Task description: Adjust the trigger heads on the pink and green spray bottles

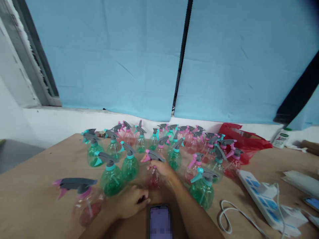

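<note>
Many small spray bottles, green and pink with grey triggers, stand on a brown table (37,186). My right hand (161,169) is wrapped round the neck of a pink spray bottle (154,177) in the middle of the group, just under its grey trigger head (153,155). My left hand (133,202) rests on the table close in front of it, fingers curled, and what they hold, if anything, is hidden. A green spray bottle (111,177) stands just left of my hands. Another pink bottle (86,202) stands at the near left.
A phone (159,221) lies at the near edge between my forearms. A white power strip (259,199) with a white cable (225,217) lies at the right. A red plastic bag (245,139) and a white bottle (281,137) sit at the back right. Blue curtains hang behind.
</note>
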The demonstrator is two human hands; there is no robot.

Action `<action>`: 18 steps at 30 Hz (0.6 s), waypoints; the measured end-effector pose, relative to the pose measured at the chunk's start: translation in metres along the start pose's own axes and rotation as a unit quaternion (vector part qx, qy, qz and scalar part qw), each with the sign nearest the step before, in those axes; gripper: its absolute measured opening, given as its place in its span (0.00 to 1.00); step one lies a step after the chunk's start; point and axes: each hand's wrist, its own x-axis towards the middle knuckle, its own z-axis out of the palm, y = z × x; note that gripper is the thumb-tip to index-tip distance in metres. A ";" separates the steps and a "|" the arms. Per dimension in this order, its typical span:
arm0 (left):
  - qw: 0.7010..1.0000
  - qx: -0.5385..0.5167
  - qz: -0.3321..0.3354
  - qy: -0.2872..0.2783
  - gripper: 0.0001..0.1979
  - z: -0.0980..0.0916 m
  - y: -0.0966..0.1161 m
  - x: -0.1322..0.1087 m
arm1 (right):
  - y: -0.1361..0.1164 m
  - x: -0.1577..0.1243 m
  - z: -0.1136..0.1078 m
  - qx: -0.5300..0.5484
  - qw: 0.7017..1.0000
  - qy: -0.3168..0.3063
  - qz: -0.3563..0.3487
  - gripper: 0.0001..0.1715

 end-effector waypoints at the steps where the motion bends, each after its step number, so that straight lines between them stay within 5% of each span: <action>1: 1.000 -0.001 0.000 -0.001 0.17 0.000 0.000 0.000 | 0.001 0.001 -0.001 -0.004 1.000 -0.001 -0.002 0.21; 10: 1.000 0.008 0.000 -0.005 0.15 -0.001 -0.001 -0.001 | 0.002 -0.001 0.002 0.035 0.999 0.014 0.029 0.06; 14: 1.000 0.017 0.001 0.002 0.16 0.004 -0.005 0.000 | 0.007 0.000 0.005 -0.001 0.999 0.032 0.010 0.12; 18: 1.000 0.007 0.003 0.004 0.16 0.006 -0.005 -0.001 | 0.028 0.001 0.012 -0.051 0.990 0.130 -0.038 0.20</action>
